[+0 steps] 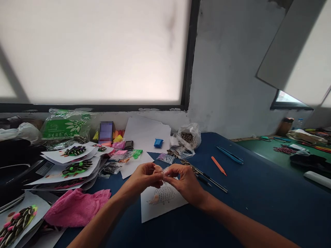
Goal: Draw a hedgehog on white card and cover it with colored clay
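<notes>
My left hand point(145, 177) and my right hand point(184, 181) meet above the table, fingertips pinched on a small clear plastic packet point(163, 171). Something peach-coloured, which looks like soft clay, shows at the left fingers. Beneath my hands lies a white sheet point(155, 214) with a hedgehog drawing point(164, 195). Peach clay point(154, 199) covers the drawing's face, and the body is outlined with short pen strokes. My right hand partly hides the sheet's upper right side.
Left are stacked cards point(74, 162) with sunflower-seed hedgehogs and a pink cloth point(77, 208). Behind lie clay packets point(120, 153), a blue packet point(158, 143) and a bag of seeds point(187, 137). Right are metal rods point(213, 182), an orange pen point(218, 166) and blue tweezers point(229, 155).
</notes>
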Action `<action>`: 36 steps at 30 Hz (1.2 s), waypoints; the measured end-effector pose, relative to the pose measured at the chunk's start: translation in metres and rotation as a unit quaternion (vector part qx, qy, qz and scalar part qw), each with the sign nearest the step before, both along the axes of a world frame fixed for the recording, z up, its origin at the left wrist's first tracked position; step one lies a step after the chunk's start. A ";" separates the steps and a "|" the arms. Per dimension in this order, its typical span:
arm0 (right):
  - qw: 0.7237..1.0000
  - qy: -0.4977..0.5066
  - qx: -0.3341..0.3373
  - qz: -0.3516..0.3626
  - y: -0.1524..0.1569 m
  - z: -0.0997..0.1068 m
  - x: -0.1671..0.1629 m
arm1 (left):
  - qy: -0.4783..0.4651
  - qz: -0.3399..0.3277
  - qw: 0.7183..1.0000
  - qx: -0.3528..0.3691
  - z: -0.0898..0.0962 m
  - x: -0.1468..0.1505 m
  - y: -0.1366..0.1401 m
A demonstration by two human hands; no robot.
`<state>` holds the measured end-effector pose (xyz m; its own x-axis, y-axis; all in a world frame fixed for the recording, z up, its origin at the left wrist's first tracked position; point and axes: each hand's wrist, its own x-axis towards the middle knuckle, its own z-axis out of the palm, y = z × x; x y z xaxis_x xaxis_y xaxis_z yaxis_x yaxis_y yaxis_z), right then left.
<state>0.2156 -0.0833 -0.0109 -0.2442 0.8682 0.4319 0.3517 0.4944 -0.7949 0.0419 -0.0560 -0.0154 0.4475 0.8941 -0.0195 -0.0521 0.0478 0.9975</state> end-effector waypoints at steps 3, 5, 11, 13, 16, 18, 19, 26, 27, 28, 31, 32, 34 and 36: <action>1.000 -0.010 0.003 0.024 0.000 0.001 0.000 | 0.004 -0.005 1.000 -0.007 0.004 -0.001 -0.002; 0.999 -0.020 0.009 0.032 0.000 0.003 0.000 | 0.006 -0.007 1.000 -0.010 0.007 -0.002 -0.003; 0.997 -0.049 0.024 0.049 0.001 0.007 0.004 | -0.004 -0.017 1.000 -0.020 0.010 -0.003 -0.004; 0.997 -0.054 0.034 0.037 0.002 0.007 0.004 | -0.006 -0.018 1.000 -0.018 0.009 -0.003 -0.004; 0.996 -0.066 0.066 0.002 0.001 0.003 0.003 | -0.005 -0.009 1.000 -0.010 0.010 -0.001 -0.004; 0.993 -0.075 0.089 -0.015 0.000 -0.001 0.002 | 0.001 0.003 1.000 -0.005 0.011 0.000 -0.005; 0.992 -0.079 0.101 -0.021 0.000 -0.003 0.001 | 0.004 0.010 1.000 -0.003 0.012 0.001 -0.005; 0.986 -0.086 0.137 -0.035 -0.004 -0.006 -0.005 | 0.045 0.052 0.997 0.025 0.016 0.008 -0.006; 0.987 -0.078 0.138 -0.032 -0.005 -0.004 -0.005 | 0.052 0.057 0.997 0.031 0.017 0.007 -0.006; 0.988 -0.063 0.139 -0.030 -0.005 -0.001 -0.004 | 0.060 0.064 0.995 0.038 0.018 0.005 -0.005; 0.992 0.011 0.120 -0.035 -0.005 0.007 -0.001 | 0.097 0.098 0.989 0.058 0.021 -0.007 0.001; 0.993 0.032 0.103 -0.039 -0.005 0.010 0.000 | 0.114 0.110 0.985 0.064 0.021 -0.012 0.004; 0.997 0.050 0.048 -0.038 -0.003 0.013 0.003 | 0.168 0.132 0.974 0.068 0.017 -0.022 0.011; 0.999 0.048 -0.014 -0.022 -0.002 0.012 0.003 | 0.232 0.151 0.958 0.077 0.010 -0.031 0.019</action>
<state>0.2189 -0.0849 0.0014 -0.1643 0.8893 0.4267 0.2942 0.4571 -0.8393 0.0107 -0.0371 -0.0055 0.1423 0.9898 -0.0120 0.4104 -0.0480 0.9106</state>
